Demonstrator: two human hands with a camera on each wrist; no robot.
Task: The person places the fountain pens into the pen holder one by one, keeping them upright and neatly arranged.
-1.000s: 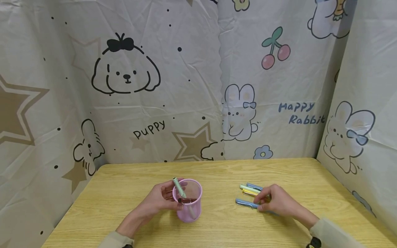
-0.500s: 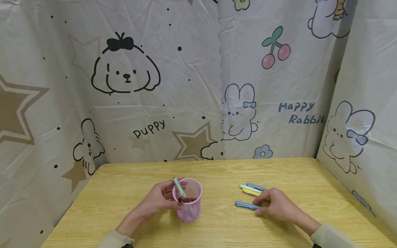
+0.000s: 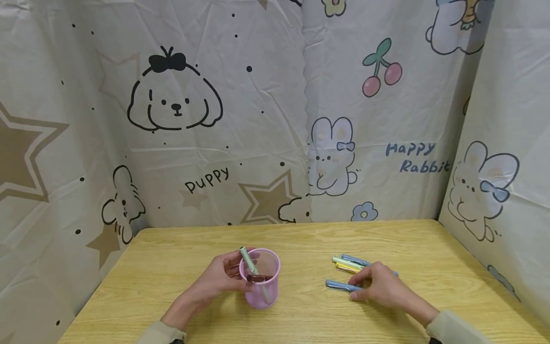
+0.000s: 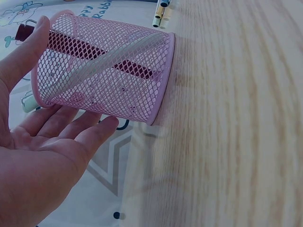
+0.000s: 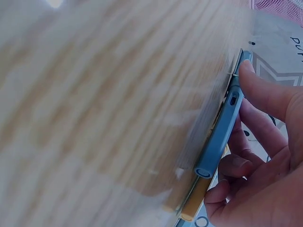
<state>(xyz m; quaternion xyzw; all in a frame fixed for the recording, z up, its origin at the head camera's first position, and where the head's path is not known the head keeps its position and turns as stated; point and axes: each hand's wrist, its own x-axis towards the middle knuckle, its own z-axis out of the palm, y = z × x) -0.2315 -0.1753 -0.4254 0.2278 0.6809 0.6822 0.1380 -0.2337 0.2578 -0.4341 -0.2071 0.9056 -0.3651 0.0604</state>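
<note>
A pink mesh pen holder stands upright on the table, with a light green pen and a dark red pen leaning inside. My left hand holds it near the rim, thumb on the near side and fingers on the other, as the left wrist view also shows. At the right, my right hand pinches a blue pen between thumb and fingers; the pen lies on the table. Just behind that hand are a yellow pen, another light green pen and another blue pen, partly covered by it.
The wooden table runs back to a printed curtain, which also encloses the left and right sides. Bare wood separates the pen holder from the loose pens.
My right hand has shifted slightly left along the blue pen, uncovering the end of the blue pen behind. My left hand and the pen holder have stayed in place.
</note>
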